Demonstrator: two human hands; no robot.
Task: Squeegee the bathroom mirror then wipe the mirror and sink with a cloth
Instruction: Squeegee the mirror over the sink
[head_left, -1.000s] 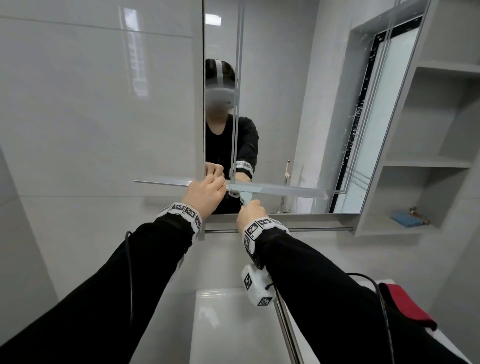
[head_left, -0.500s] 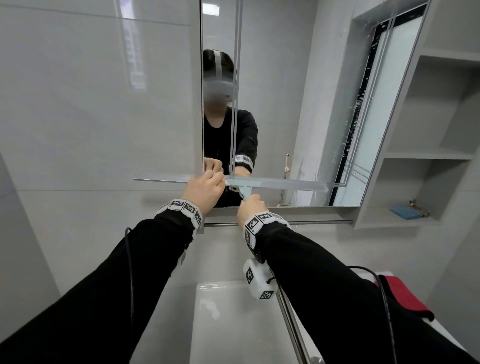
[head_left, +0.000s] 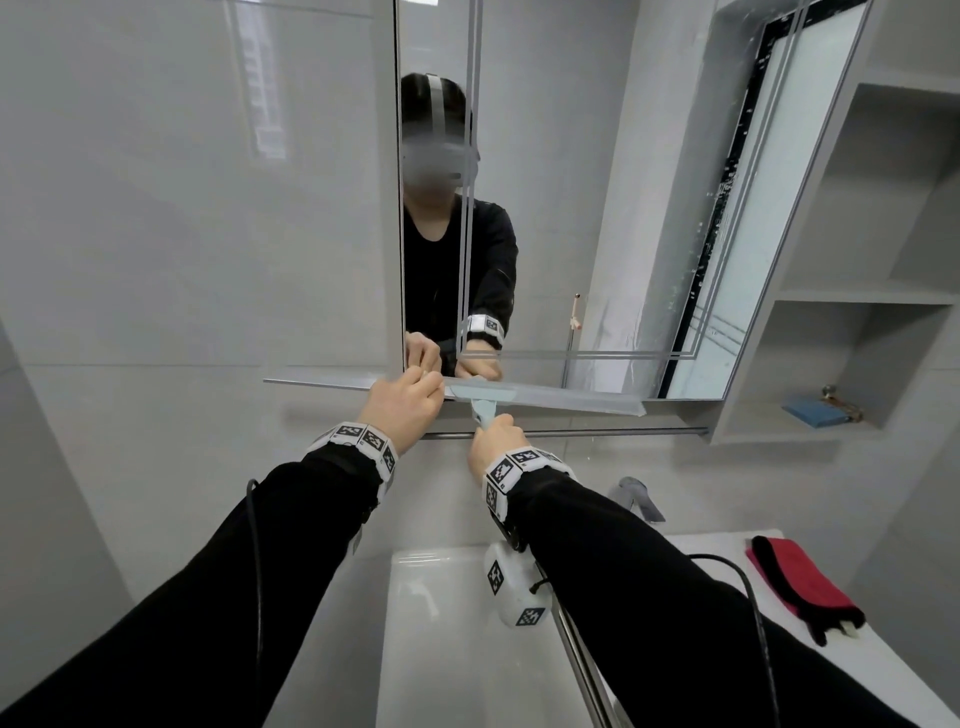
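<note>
Squeegee (head_left: 540, 397): blade horizontal along mirror (head_left: 597, 208) bottom edge. My right hand (head_left: 493, 434) grips its handle below; my left hand (head_left: 402, 408) curls on the blade's left half.

Walls: glossy pale grey tiles (head_left: 182, 234), with a soft window glare high on the left.
Shelving: grey open shelf unit (head_left: 878, 296) on the right; a blue block (head_left: 810, 410) lies in its lowest compartment.
Rail: thin metal bar (head_left: 597, 431) runs along the wall.
</note>
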